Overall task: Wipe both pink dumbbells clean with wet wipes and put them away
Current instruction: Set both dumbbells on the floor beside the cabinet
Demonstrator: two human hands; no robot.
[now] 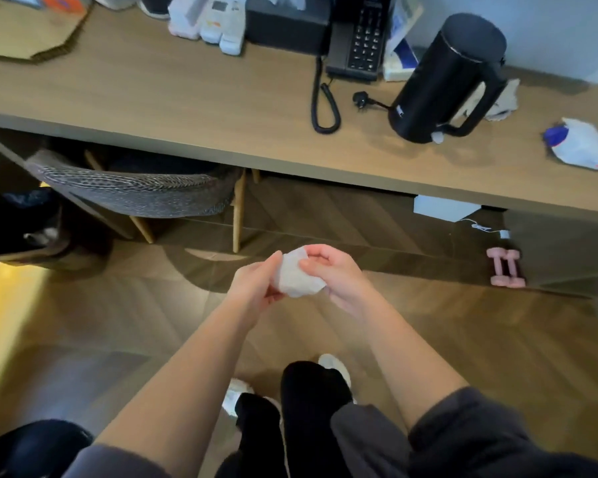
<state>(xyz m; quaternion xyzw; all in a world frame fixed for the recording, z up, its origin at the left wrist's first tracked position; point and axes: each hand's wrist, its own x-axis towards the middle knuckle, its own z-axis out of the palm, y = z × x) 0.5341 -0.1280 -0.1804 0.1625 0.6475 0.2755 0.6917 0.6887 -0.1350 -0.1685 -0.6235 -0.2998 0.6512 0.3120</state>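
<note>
Your right hand (332, 274) has its fingers curled round a crumpled wet wipe (296, 277), pinching it from the right, while your left hand (256, 284) lies against its left side with the fingers fairly straight, more a support than a grip. If you keep the wipe balled up like this, only a small patch of it will meet the metal and it will smear grime rather than lift it. If your right fingers loosen while you rework it, it drops onto the floor (428, 339) and picks up grit. The pink dumbbells (506, 267) are not within reach: they lie side by side on the floor, well off to the right, tucked just under the near edge of the desk (187, 98). Going down for them puts your head close to that edge, so crouch rather than stoop. The two seem to touch, so pulling one out carelessly could knock or roll the other further under. A damp palm on a damp handle may also slip (judging by the look of the coating, it is smooth). One wipe may dry out before both are done, and the white and blue packet (580, 148), possibly the spare wipes, sits on the right end of the desk beyond the black kettle (446, 81).
</note>
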